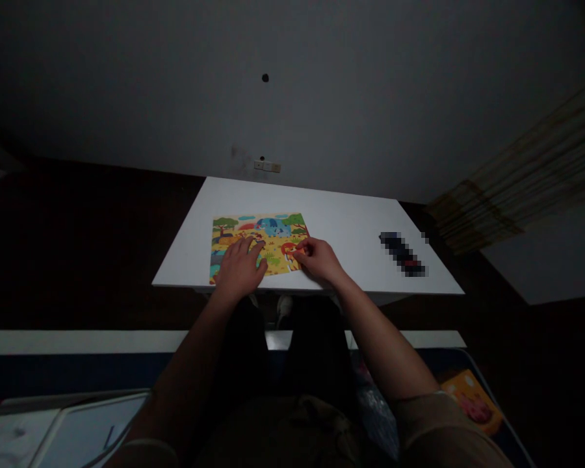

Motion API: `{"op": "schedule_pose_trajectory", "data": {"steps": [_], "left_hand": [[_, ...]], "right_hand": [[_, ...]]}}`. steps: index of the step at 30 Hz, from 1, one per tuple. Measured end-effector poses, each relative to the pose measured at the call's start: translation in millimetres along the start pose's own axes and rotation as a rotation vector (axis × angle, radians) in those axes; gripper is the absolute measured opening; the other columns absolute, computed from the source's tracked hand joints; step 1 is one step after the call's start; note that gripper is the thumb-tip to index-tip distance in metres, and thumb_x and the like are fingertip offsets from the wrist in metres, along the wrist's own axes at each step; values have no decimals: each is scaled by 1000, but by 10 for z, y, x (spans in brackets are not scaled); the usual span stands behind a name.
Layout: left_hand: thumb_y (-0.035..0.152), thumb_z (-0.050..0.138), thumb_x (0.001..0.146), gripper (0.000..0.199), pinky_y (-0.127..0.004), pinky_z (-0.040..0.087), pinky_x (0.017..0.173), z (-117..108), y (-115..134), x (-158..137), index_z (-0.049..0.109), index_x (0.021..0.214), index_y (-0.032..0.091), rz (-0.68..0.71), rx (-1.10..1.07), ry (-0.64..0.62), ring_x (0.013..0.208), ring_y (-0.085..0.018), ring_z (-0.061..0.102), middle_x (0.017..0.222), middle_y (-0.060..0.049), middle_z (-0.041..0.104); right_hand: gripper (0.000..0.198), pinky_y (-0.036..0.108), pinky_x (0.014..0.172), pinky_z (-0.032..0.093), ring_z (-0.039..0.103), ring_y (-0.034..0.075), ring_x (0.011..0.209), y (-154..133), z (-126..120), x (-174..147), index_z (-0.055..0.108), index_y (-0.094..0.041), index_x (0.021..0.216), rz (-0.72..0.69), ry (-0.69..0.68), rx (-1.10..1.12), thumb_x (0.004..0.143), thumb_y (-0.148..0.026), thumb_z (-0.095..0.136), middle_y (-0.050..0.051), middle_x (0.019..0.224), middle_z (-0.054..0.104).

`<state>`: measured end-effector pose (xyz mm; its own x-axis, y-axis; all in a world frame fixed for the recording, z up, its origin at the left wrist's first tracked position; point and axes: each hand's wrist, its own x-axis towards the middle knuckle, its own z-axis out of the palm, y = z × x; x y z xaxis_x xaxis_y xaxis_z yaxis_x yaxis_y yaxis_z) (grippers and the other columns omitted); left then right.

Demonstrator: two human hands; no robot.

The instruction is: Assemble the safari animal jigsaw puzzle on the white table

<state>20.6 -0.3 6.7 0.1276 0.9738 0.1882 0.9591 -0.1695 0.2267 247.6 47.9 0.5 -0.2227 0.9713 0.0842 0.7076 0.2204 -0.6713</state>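
Note:
A colourful animal jigsaw puzzle lies flat on the white table, with blue elephants and green trees along its upper part. My left hand rests palm down on its left half, fingers spread, covering part of the picture. At the lower right corner, my right hand has thumb and index finger pinched on a puzzle piece that shows a red-maned lion. White slivers show along the lower left of that piece. The fingers hide its right side.
The white table stands close to a grey wall with a socket strip. A pixelated dark object lies at its right. Beside me on the seat are an orange box at right and a white board at left.

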Motion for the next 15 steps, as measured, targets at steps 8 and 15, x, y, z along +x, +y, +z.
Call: {"op": "schedule_pose_trajectory", "data": {"steps": [8, 15], "left_hand": [[41, 41, 92, 49, -48, 23, 117, 32, -27, -5, 46, 139, 29, 17, -41, 30, 137, -29, 34, 145, -5, 45], [41, 42, 91, 50, -48, 23, 117, 30, -15, -1, 46, 139, 29, 1, -39, 18, 138, -29, 32, 147, -4, 43]], "right_hand": [[15, 35, 77, 47, 59, 21, 83, -91, 11, -38, 68, -23, 88, -104, 30, -194, 83, -36, 62, 8, 92, 65], [19, 37, 88, 45, 57, 24, 96, -160, 58, -166, 69, -25, 95, -170, 24, -271, 90, -33, 53, 9, 103, 64]]}}
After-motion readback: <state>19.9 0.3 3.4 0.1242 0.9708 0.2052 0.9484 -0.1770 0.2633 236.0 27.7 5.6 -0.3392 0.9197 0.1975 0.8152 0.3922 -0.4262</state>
